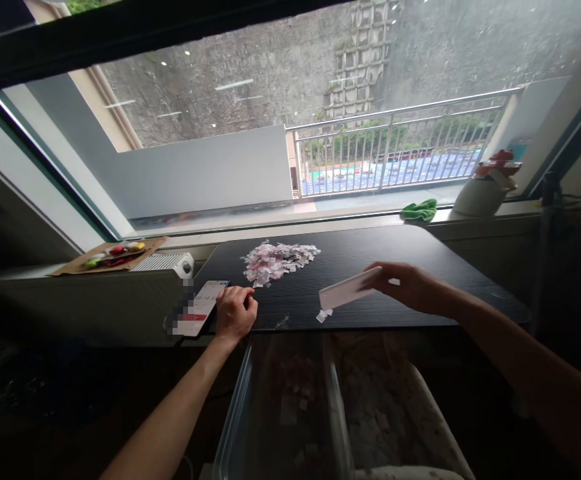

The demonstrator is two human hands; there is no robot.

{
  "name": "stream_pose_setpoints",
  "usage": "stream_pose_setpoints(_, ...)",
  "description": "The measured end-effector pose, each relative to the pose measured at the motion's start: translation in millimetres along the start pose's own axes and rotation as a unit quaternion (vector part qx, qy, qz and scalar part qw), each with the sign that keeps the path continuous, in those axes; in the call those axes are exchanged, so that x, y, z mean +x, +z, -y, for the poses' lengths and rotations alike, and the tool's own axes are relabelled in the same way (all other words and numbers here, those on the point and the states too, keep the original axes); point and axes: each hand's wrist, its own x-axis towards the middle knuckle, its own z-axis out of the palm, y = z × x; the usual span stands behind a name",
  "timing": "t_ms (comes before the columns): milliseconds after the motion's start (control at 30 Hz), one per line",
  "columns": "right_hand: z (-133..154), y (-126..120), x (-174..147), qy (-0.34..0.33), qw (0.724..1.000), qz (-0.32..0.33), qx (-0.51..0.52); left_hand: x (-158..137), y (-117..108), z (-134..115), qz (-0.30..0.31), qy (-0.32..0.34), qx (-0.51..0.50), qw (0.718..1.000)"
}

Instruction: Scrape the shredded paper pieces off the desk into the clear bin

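Observation:
My right hand point(408, 288) pinches the right end of a flat, pale pinkish-white rectangular card point(343, 292), tilted above the black table. A few small paper scraps point(324, 315) lie on the tabletop just under its lower left corner. My left hand point(235, 310) rests near the table's front edge in a loose fist, with nothing visible in it. Just left of it, a smartphone point(201, 312) lies with its screen lit. Farther back, a heap of small white and pinkish paper pieces point(275, 261) sits on the table.
Below the front edge of the black table point(370, 247) stands a clear plastic bin point(244, 400) with some scraps inside. A green cloth point(420, 210) and a pale jug-like container point(480, 193) are on the windowsill. At left, a radiator point(163, 265) bears cardboard with colourful items.

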Motion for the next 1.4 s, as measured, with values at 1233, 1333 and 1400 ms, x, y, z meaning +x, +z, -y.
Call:
stream_pose_setpoints(1233,-73,-5,9,0.221,0.923,-0.004,0.315,-1,0,5,-0.007,0.028,0.020,0.999)
stream_pose_setpoints(1333,-72,-6,6,0.224,0.922,0.010,0.317,1,-5,2,-0.007,0.047,0.026,0.999)
stream_pose_setpoints(1400,-70,-7,4,0.227,0.920,0.014,0.318,2,-12,-8,-0.012,0.070,0.031,0.997)
